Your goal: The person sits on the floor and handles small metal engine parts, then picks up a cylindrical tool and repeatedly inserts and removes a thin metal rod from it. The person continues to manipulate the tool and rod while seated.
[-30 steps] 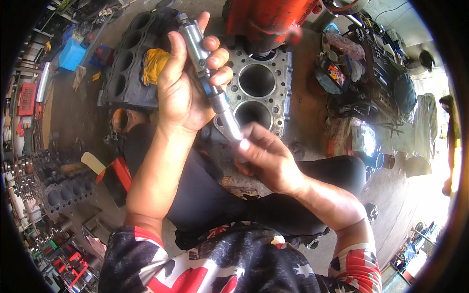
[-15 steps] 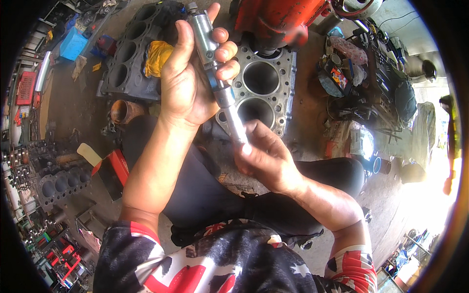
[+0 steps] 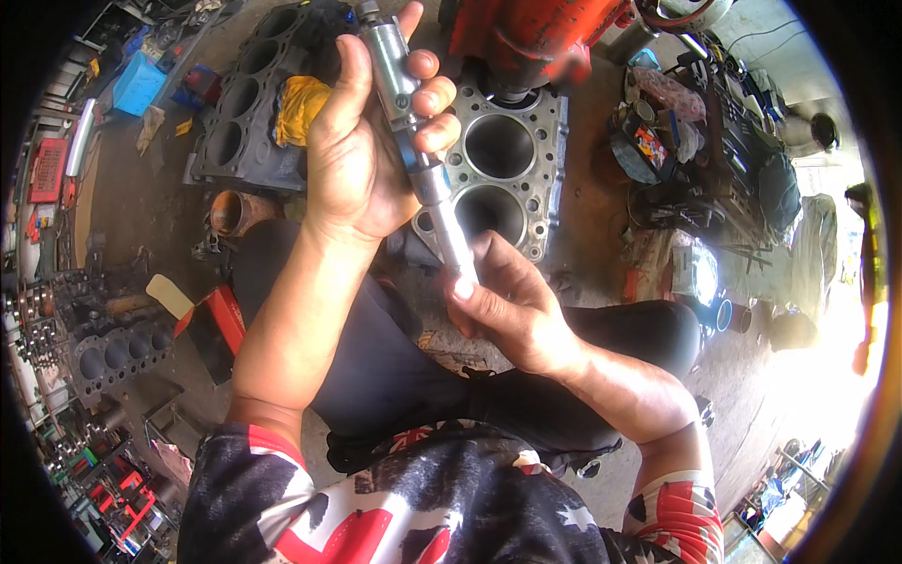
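My left hand [image 3: 362, 150] is raised in front of me, closed around the upper body of a long silver cylindrical tool [image 3: 413, 141] that slants down to the right. My right hand [image 3: 512, 305] grips the tool's narrower lower shaft near its tip, above my dark-trousered lap. What sits at the very tip is hidden by my right fingers. Just behind the tool lies a grey cylinder head gasket plate [image 3: 531, 113] with large round bores.
A dark engine block [image 3: 240, 122] with a yellow rag [image 3: 301, 103] on it lies at the upper left. An orange-red machine [image 3: 526, 38] stands at the top. Another engine block [image 3: 108, 357] sits at the left. Cluttered parts and containers [image 3: 695, 141] fill the right side.
Both hands have lifted the tool slightly toward the top of the view, and the tool stands a little steeper. The grips of both hands are the same.
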Tool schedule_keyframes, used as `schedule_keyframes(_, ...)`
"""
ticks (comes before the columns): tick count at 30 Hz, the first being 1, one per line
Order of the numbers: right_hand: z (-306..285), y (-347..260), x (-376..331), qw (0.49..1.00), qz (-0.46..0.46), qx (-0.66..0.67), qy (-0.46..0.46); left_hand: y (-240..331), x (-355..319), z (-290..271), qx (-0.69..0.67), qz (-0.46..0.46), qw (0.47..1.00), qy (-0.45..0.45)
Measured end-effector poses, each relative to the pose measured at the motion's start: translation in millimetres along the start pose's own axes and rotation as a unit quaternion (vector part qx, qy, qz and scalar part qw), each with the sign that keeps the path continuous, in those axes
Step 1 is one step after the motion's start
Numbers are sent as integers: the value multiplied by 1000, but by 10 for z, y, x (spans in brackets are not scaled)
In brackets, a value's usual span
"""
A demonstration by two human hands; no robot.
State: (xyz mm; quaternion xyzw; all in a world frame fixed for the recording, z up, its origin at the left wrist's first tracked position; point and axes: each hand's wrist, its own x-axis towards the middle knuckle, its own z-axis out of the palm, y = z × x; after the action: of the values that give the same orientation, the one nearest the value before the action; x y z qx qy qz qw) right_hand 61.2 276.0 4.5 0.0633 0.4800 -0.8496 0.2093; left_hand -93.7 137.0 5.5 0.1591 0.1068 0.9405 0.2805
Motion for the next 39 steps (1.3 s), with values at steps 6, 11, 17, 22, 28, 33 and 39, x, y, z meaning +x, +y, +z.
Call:
schedule_keyframes(6,-43,-13,15,994,94,49,6,-6,1,-1,-6,-7,1000,-5)
schedule_keyframes(11,3,13,-4,1000,-15,-10,-9,-5,-1,2,-10,-7,1000,-3)
schedule_keyframes(17,-57,-7,7,997,57,47,-22,-6,-3,2,-4,-9,1000,-6)
schedule_keyframes(22,-24,55,6,998,20,60,-11,-7,2,-3,-5,-9,1000,-7)
schedule_keyframes(28,-17,43,-2,1000,8,30,-3,-15,-2,-4,-5,-9,1000,-5)
schedule_keyframes(33,-5,22,1,1000,7,20,-1,-16,4,-4,-4,-10,1000,-3)
schedule_keyframes(39,-11,-10,-10,1000,18,12,-3,-13,2,-2,1,-12,1000,-3)
